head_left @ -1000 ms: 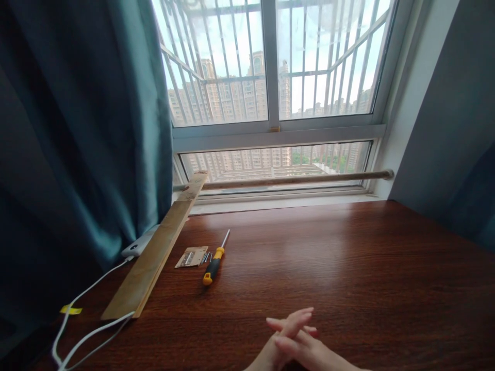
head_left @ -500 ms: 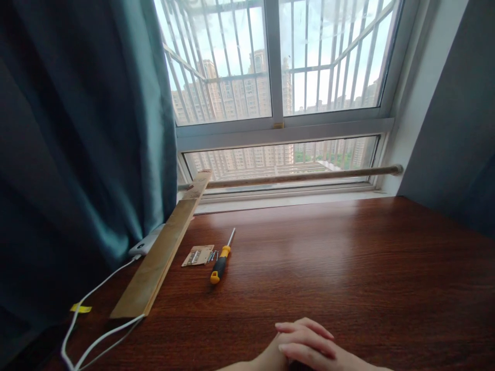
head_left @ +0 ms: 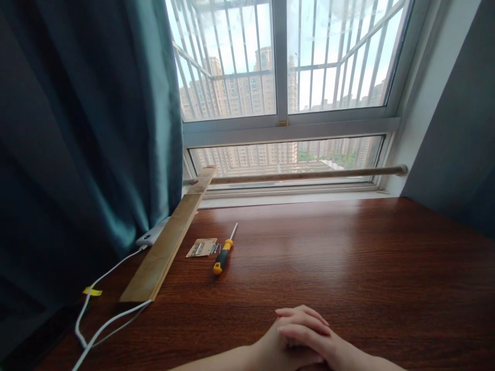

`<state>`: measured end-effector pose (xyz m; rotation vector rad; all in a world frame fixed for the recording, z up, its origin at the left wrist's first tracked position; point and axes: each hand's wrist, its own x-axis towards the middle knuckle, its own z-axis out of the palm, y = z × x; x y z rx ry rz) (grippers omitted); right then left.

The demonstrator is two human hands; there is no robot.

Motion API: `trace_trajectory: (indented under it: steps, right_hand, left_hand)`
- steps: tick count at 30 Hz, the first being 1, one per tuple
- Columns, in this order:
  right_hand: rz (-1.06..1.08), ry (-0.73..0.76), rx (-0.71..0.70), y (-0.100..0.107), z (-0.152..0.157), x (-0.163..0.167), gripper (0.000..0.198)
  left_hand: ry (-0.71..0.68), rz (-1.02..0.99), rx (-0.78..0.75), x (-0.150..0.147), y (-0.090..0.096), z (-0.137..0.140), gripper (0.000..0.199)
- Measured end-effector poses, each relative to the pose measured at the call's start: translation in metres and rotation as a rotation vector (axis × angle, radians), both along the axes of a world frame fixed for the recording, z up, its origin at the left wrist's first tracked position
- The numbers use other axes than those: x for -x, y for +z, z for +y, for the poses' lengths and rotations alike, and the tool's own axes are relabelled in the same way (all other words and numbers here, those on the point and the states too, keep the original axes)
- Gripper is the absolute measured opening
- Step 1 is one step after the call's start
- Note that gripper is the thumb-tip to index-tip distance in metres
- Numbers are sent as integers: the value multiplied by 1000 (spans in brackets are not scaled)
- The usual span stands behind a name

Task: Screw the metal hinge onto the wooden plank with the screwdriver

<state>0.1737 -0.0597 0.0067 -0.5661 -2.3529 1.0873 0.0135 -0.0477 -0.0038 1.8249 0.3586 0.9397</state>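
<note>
At the near side of the glossy reddish-brown wooden table [head_left: 348, 268], bare left hand [head_left: 273, 341] and bare right hand [head_left: 323, 340] meet, fingers laced together; beyond them lies the yellow-and-black-handled screwdriver [head_left: 223, 256], just beside small, slim metal screws [head_left: 215, 249].

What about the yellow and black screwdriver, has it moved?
No. Judged against the wooden board, the screwdriver lies in the same spot on the table; only the view shifted.
</note>
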Motion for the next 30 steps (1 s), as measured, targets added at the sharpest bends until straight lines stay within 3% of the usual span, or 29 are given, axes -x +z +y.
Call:
trace_trajectory:
  steps: [8, 15, 22, 30]
  right_hand:
    - [30, 19, -12, -1, 0, 1, 57]
    - [29, 20, 22, 5, -2, 0, 58]
    - [47, 31, 13, -2, 1, 0, 57]
    - [37, 18, 14, 6, -1, 0, 59]
  left_hand:
    - [5, 3, 134, 0, 3, -7, 23]
    - [-12, -8, 98, 0, 0, -4, 25]
    - [-40, -12, 74, 1, -6, 0, 28]
    - [-69, 35, 71, 3, -2, 1, 28]
